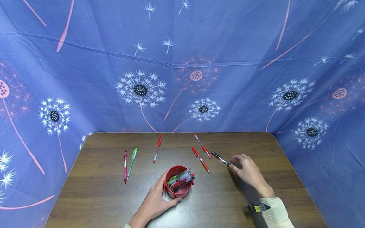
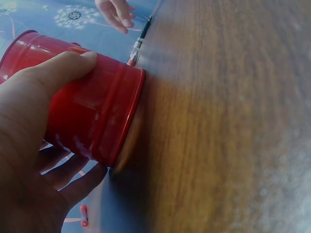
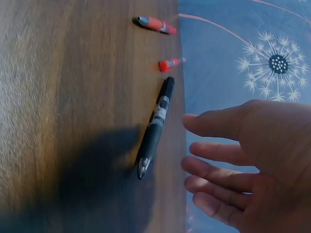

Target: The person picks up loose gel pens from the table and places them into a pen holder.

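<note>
My left hand (image 1: 155,201) grips a small red metal bucket (image 1: 178,194), its thumb and fingers on opposite sides. Several pens (image 1: 181,180), with red, green and clear barrels, lean inside the bucket. In the left wrist view, the bucket's base rim is close over the tabletop. My right hand (image 1: 248,169) hovers by a black pen (image 1: 219,158) lying right of the middle. The right wrist view shows the fingers relaxed and apart from the black pen (image 3: 156,126), holding nothing; the hand's shadow falls beside it.
Two red pens, one clicker pen (image 1: 201,160) and one with a clear barrel (image 1: 202,145), lie left of the black pen. Another red pen (image 1: 158,148) is behind the bucket. Farther left are a pink-red pen (image 1: 125,167) and a green pen (image 1: 132,164). A blue dandelion-print cloth (image 1: 242,63) surrounds the wooden table (image 1: 94,199).
</note>
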